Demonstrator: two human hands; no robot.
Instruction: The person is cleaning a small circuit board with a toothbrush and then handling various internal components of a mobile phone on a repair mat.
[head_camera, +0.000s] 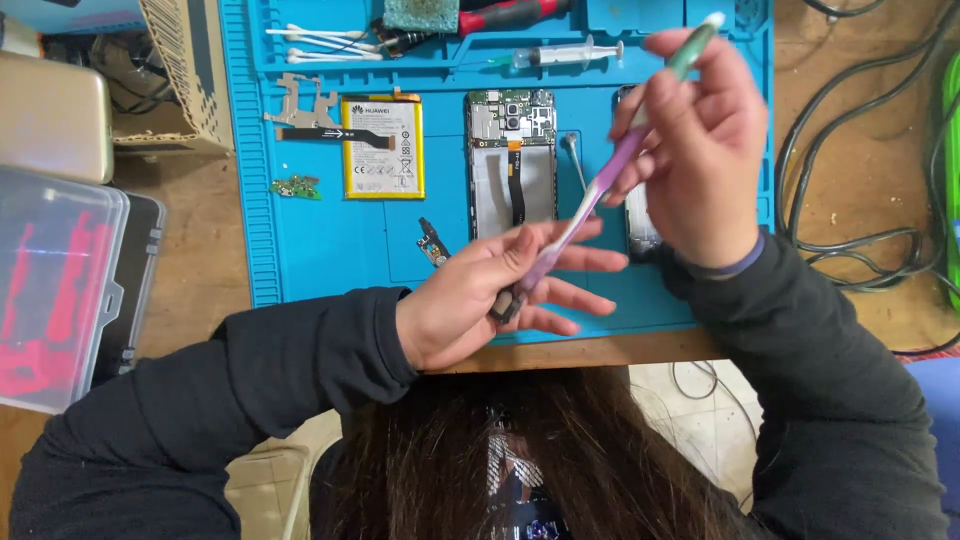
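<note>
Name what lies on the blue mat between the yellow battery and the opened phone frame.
In the head view, nothing: bare blue mat separates the yellow battery from the opened phone frame.

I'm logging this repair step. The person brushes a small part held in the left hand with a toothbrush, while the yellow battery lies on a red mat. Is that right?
Not quite. The head view shows the yellow battery lying on a blue mat, not a red one. The rest stands: the right hand holds the toothbrush, its head down on a small part held in the left hand.

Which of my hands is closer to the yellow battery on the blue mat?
Left. The left hand is below and just right of the yellow battery; the right hand, holding the toothbrush, is far off to its right.
</note>
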